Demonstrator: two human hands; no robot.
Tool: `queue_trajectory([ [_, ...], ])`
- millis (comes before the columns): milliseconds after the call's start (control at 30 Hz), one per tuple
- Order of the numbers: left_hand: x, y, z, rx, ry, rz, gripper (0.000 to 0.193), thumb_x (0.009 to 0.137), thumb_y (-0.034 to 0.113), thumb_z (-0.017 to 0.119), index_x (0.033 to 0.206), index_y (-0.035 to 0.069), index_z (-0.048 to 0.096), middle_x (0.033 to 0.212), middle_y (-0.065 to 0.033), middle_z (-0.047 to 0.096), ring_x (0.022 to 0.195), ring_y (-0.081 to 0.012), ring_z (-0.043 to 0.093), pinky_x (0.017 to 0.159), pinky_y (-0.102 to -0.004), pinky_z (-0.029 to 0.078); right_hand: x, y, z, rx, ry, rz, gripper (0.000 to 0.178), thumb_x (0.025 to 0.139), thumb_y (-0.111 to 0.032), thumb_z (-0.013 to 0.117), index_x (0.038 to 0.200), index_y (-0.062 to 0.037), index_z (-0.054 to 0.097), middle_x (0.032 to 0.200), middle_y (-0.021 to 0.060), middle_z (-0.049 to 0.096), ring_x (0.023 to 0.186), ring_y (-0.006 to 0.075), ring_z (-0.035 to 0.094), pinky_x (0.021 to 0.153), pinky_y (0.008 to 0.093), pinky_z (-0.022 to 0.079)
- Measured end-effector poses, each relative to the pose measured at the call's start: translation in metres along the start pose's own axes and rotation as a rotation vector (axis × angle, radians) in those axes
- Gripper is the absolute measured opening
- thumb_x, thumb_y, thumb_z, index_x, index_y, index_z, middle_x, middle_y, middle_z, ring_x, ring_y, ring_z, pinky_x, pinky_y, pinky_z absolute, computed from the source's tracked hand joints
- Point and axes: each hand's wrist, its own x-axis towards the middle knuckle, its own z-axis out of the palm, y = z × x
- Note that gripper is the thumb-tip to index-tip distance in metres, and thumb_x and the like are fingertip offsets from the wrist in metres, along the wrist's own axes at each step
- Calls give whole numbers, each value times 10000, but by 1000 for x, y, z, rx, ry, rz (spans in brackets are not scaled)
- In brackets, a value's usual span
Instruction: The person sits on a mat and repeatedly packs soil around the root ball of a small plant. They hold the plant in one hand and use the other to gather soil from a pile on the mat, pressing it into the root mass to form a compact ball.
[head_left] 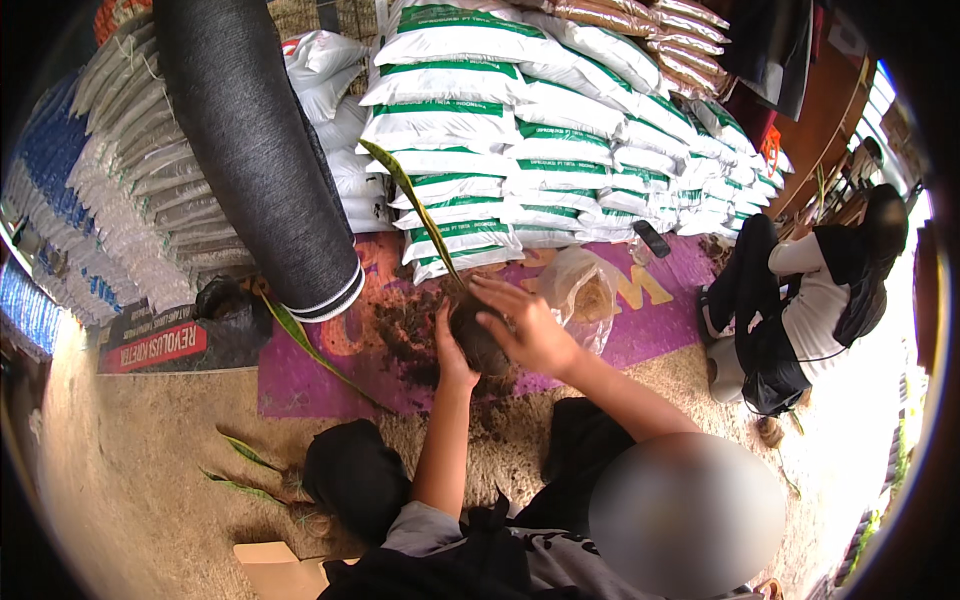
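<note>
Between my hands is a snake plant [482, 342] with a dark, rounded base. Whether that base is bare soil or a thin black bag, I cannot tell. One long yellow-edged leaf [418, 205] rises from it and leans up to the left. My left hand [456, 352] cups the base from its left side. On the right, my right hand [530, 325] lies against the base, its bent fingers across the upper part. A clear plastic bag [580, 292] with brown material inside stands just beyond my right hand. Loose dark soil [408, 325] is scattered on the purple banner [290, 385].
White-and-green sacks [455, 130] are stacked at the back, near a dark fabric roll [245, 140]. More snake plants [245, 487] lie at lower left, above a cardboard piece [275, 570]. A phone [651, 239] rests by the sacks. Another person [810, 290] crouches at right.
</note>
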Motion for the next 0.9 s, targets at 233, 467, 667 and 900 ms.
queue_trajectory([
  [233, -16, 4, 6, 105, -28, -33, 537, 878, 497, 424, 1168, 59, 534, 1110, -81, 591, 996, -206, 587, 865, -347, 478, -17, -8, 11, 108, 201, 185, 377, 828, -58, 606, 1179, 48, 519, 1173, 185, 573, 1093, 265, 555, 938, 343, 420],
  [467, -13, 0, -6, 268, 65, 31, 456, 875, 441, 475, 1118, 65, 560, 1027, -82, 615, 930, -203, 604, 824, -343, 490, -25, -5, 28, -45, 176, 209, 285, 825, -110, 602, 1102, -45, 603, 1091, 96, 623, 1083, 266, 555, 982, 483, 336],
  [667, -11, 2, -17, 34, 71, -194, 349, 868, 349, 491, 1060, 73, 586, 994, -70, 622, 902, -192, 609, 789, -319, 495, -31, -4, 42, -129, 203, 285, 288, 867, -139, 541, 1137, -52, 589, 1146, 90, 595, 1136, 255, 500, 1026, 496, 259],
  [900, -17, 3, -15, 56, 64, -107, 276, 856, 307, 547, 986, 67, 591, 901, -63, 614, 811, -170, 610, 721, -311, 506, -45, 0, 71, -50, 312, 247, 359, 895, -166, 487, 1230, -37, 493, 1242, 137, 512, 1193, 293, 447, 1050, 524, 193],
])
